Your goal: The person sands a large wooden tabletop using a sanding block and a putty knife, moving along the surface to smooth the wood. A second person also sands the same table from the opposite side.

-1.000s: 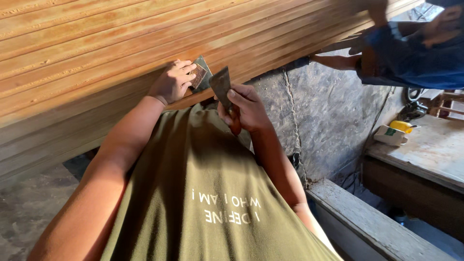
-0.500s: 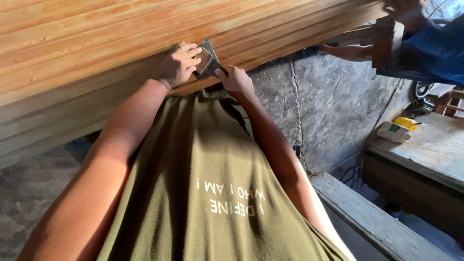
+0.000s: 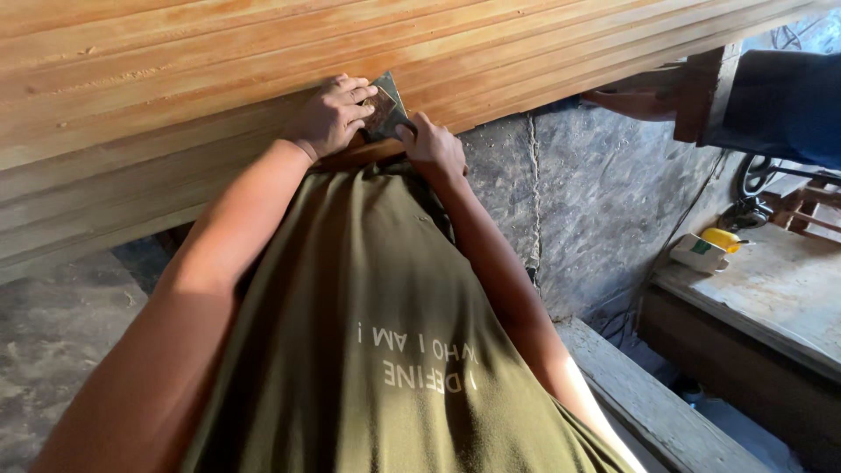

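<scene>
Two hands on one scraper blade (image 3: 384,107) | our left hand (image 3: 328,116) and right hand (image 3: 431,147) both clamped on it, pressed flat to the ribbed wooden panel (image 3: 175,79) | risk: we judge a tilted edge gouges the wood, or fingers slip onto the blade.

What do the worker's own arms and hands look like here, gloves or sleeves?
Both arms are bare to the shoulder area, no long sleeves. The left hand and right hand wear no gloves, rings or watch that I can see. The olive green shirt has pale lettering.
</scene>
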The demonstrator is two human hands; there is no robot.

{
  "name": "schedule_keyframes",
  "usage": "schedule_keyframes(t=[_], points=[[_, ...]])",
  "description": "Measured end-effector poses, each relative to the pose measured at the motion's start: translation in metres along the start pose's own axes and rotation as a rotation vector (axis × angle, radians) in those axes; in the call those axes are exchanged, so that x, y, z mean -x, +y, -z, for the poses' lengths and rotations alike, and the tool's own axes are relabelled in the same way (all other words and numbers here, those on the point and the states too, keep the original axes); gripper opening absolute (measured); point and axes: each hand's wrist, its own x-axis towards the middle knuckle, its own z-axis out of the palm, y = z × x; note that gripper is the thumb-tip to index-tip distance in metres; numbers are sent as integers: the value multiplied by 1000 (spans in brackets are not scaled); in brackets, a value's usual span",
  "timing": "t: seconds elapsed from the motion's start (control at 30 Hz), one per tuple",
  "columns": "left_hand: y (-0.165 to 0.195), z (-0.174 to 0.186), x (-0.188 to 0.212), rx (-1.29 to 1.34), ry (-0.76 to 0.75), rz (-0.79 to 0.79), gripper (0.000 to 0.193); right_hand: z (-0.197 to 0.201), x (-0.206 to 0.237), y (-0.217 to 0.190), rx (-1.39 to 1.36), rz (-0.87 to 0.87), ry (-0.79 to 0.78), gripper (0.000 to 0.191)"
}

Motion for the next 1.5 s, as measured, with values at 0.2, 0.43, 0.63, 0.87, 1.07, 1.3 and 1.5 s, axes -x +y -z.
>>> schedule_keyframes(t=[0.2,0.43,0.63,0.87,1.07,1.3,1.5], points=[[7,7,-5,27,-15,18,23,4,3,-1,22,-58,49,39],[12,16,-9,30,-29,14,27,-11,-11,-2,-8,-34,37,37],[10,13,-7,-11,0,-14,24,-17,-12,4,-59,-6,76,32],[4,8,-3,-1,9,-22,22,-23,-12,5,-53,32,132,35],[4,5,-3,-6,-20,-9,23,-20,-9,1,-45,-7,85,34],[9,8,-4,-34,-11,-25,26,-14,-3,-2,-30,66,14,37],[14,11,-6,-15,-51,22,26,-20,-3,3,13,78,-15,35]])
